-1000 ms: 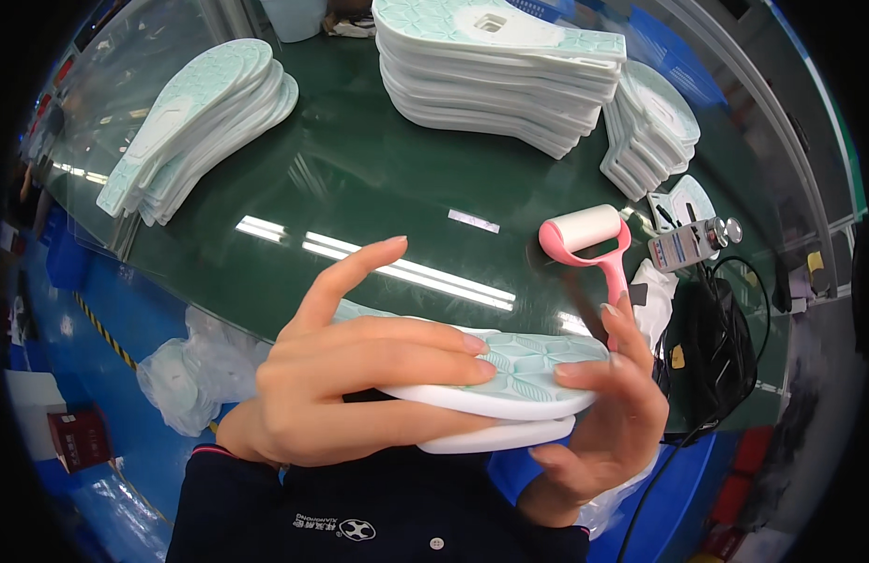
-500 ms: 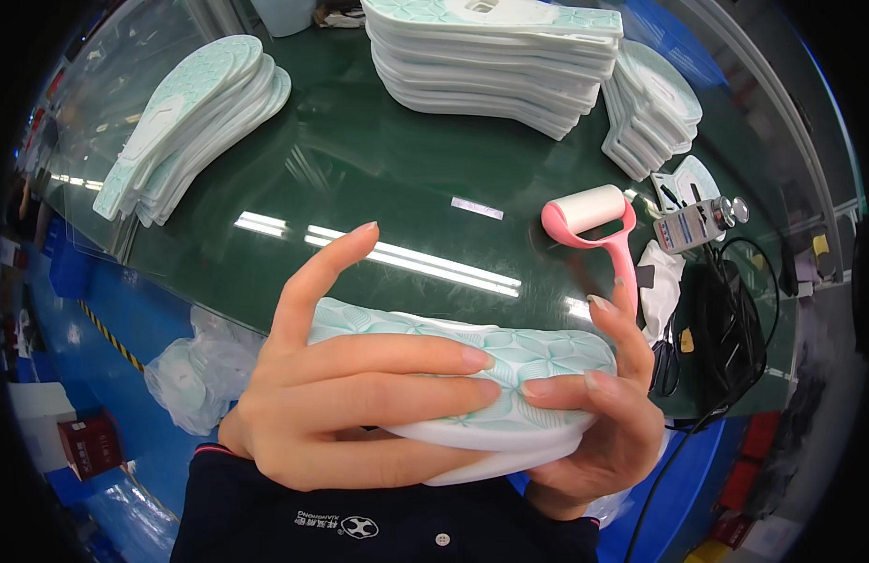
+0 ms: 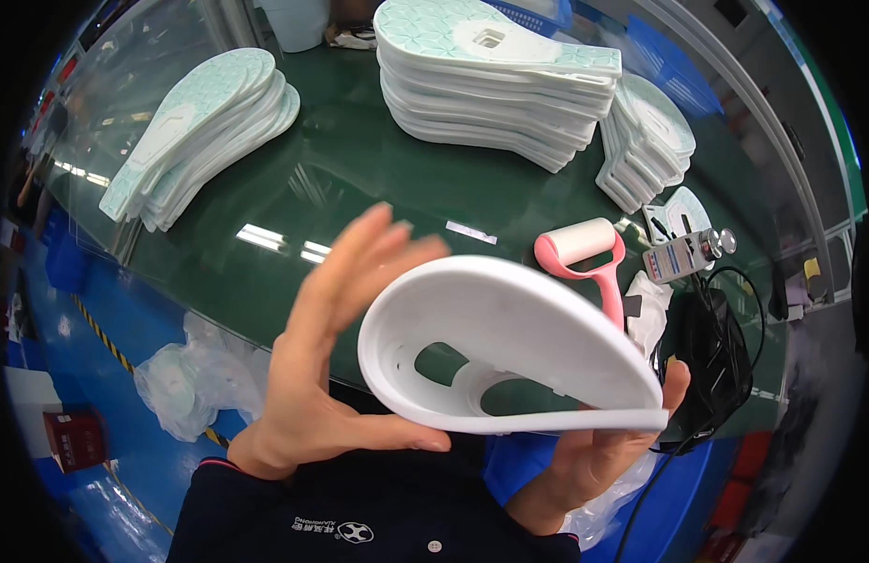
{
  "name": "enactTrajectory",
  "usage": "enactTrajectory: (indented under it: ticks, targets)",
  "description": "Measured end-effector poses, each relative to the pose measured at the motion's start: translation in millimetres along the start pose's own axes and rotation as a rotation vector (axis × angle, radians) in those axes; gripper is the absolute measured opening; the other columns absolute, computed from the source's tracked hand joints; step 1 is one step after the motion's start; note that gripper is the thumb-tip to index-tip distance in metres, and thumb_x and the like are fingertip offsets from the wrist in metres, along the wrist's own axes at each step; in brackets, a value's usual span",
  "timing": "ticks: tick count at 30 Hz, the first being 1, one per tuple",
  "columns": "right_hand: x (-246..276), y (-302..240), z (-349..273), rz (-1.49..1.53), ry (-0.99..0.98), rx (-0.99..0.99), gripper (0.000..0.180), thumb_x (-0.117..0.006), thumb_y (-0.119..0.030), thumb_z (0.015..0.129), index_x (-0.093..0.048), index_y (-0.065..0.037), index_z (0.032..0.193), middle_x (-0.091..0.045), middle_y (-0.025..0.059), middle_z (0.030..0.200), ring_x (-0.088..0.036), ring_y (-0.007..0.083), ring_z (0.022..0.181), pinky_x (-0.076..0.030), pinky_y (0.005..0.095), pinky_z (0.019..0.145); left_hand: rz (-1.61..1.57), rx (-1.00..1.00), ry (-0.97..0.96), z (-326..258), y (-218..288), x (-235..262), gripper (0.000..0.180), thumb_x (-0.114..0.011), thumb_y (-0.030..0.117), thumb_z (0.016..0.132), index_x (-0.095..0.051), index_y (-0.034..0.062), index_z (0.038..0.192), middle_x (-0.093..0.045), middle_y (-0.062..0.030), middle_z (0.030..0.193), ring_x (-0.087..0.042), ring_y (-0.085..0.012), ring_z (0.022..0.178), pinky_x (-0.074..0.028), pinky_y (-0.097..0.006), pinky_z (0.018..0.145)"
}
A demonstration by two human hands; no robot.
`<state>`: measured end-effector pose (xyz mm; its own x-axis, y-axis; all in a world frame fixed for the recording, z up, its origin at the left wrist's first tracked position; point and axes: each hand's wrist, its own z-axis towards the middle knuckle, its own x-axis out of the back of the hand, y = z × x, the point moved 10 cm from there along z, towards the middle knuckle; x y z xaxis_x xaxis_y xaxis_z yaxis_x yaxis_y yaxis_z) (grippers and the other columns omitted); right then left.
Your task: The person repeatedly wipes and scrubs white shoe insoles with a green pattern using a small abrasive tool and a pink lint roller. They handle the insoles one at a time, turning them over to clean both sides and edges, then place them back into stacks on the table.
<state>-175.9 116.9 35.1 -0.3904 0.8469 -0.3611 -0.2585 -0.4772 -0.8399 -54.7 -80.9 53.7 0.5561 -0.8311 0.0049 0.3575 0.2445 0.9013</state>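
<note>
A hollow white plastic shell [image 3: 519,300], rounded at its left and narrowing to the right, is held up above the near table edge. Its smooth inside faces me, with oval openings in the far wall. At its narrow right end, my right hand [image 3: 599,460] grips from below, its thumb up at the side and other fingers partly hidden behind the shell. Beside the rounded left end is my left hand [image 3: 312,385], thumb along the shell's lower edge. Its other fingers are raised and spread, blurred by motion.
On the green table [image 3: 359,188] stand a left stack [image 3: 200,131], a tall middle stack [image 3: 491,94] and a right stack [image 3: 646,136] of white-and-mint panels. Right of the shell lie a pink-handled lint roller [image 3: 585,246], a bottle [image 3: 678,260] and a black bag [image 3: 721,357].
The shell has turned from its mint-patterned outer face to its white inside. My left fingers have lifted off its surface, while my right hand has shifted to its narrow end.
</note>
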Motion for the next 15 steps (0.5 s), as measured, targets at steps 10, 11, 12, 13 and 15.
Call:
enactTrajectory:
  ticks: [10, 11, 12, 13, 15]
  targets:
    - [9.9, 31.9, -0.8, -0.049, -0.142, -0.096, 0.052, -0.073, -0.011, 0.066, -0.047, -0.005, 0.111, -0.063, 0.0105, 0.085, -0.048, 0.0314, 0.109, -0.025, 0.0561, 0.098, 0.329, -0.228, -0.195, 1.8, 33.6, -15.7, 0.065, -0.083, 0.029, 0.053, -0.049, 0.003, 0.103, -0.062, -0.0172, 0.096, -0.05, -0.0284, 0.108, -0.012, -0.057, 0.101]
    - [8.9, 32.9, 1.9, -0.075, -0.166, -0.087, 0.051, -0.073, -0.009, 0.064, -0.049, -0.003, 0.108, -0.064, 0.0112, 0.078, -0.047, 0.0331, 0.11, -0.026, 0.0511, 0.098, 0.389, -0.261, -0.254, 4.1, 37.8, -22.3, 0.063, -0.082, 0.028, 0.054, -0.051, 0.0031, 0.103, -0.063, -0.0138, 0.095, -0.051, -0.0278, 0.107, -0.012, -0.056, 0.101]
    - [5.5, 32.5, 3.1, -0.168, -0.253, -0.037, 0.05, -0.072, -0.012, 0.066, -0.048, -0.001, 0.109, -0.062, 0.0141, 0.087, -0.048, 0.0339, 0.109, -0.028, 0.0492, 0.099, 0.448, -0.294, -0.312, 5.9, 41.0, -28.7, 0.061, -0.082, 0.028, 0.055, -0.053, 0.0032, 0.103, -0.064, -0.0103, 0.094, -0.052, -0.0273, 0.106, -0.011, -0.056, 0.101]
    - [1.7, 33.1, 2.5, -0.262, -0.34, 0.013, 0.05, -0.071, -0.014, 0.069, -0.047, 0.002, 0.109, -0.06, 0.017, 0.096, -0.049, 0.0348, 0.109, -0.031, 0.0473, 0.099, 0.507, -0.328, -0.37, 6.2, 43.7, -35.5, 0.058, -0.081, 0.027, 0.057, -0.054, 0.0033, 0.103, -0.065, -0.0068, 0.094, -0.052, -0.0268, 0.104, -0.011, -0.056, 0.101]
    - [-4.4, 44.6, -1.0, -0.283, -0.331, -0.065, 0.044, -0.067, -0.015, 0.071, -0.05, 0.001, 0.107, -0.063, 0.0138, 0.085, -0.048, 0.032, 0.109, -0.03, 0.0447, 0.098, 0.574, -0.339, -0.319, 4.3, 51.8, -36.4, 0.041, -0.077, 0.021, 0.06, -0.062, 0.0108, 0.097, -0.065, 0.0038, 0.093, -0.054, -0.0229, 0.099, -0.016, -0.058, 0.1]
